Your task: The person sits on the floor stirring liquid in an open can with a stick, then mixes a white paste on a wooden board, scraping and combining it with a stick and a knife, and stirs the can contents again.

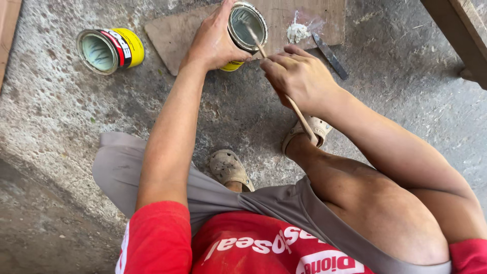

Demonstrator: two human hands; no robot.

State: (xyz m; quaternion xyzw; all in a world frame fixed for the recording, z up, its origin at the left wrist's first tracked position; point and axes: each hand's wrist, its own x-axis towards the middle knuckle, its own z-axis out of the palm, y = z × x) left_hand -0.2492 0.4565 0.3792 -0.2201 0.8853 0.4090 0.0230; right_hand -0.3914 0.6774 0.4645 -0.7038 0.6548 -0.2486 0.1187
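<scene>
Stick [289, 99] betw. R fingers [276, 66], tip in can [247, 28]

Rough work yard or open workshop floor, by the look of it: I squat in sandals [231, 167] on bare, stained concrete [61, 132], no bench under me. A scrap board [177, 30] on the ground serves as mixing surface, with a dab of white putty [297, 32] and a putty knife [329, 56] on it. An open tin [109, 49] lies on its side nearby, and timber edges [456, 30] show at the corners of my view.
</scene>
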